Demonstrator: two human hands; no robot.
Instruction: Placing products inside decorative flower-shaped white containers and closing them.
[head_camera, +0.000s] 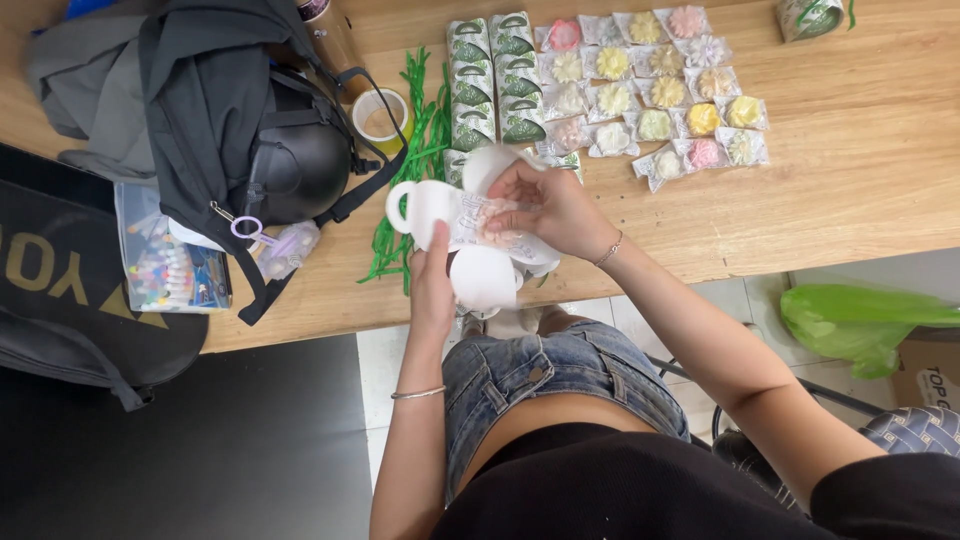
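Note:
My left hand (432, 285) grips a white flat paper box with cut-out handles (430, 205) from below, over the front edge of the wooden table (860, 190). My right hand (550, 205) pinches a flower-shaped cake in a clear wrapper (485, 215) against the white box. Beyond my hands lie rows of wrapped flower-shaped cakes (650, 90) in pink, yellow, white and green. Two columns of green and white folded boxes (490, 80) stand left of them.
Green shredded strips (420, 150) lie beside the folded boxes. A black backpack with a helmet (250, 130), a tape roll (380, 115) and a clear pouch of small items (165, 265) sit at left. A green plastic bag (860, 320) lies on the floor at right.

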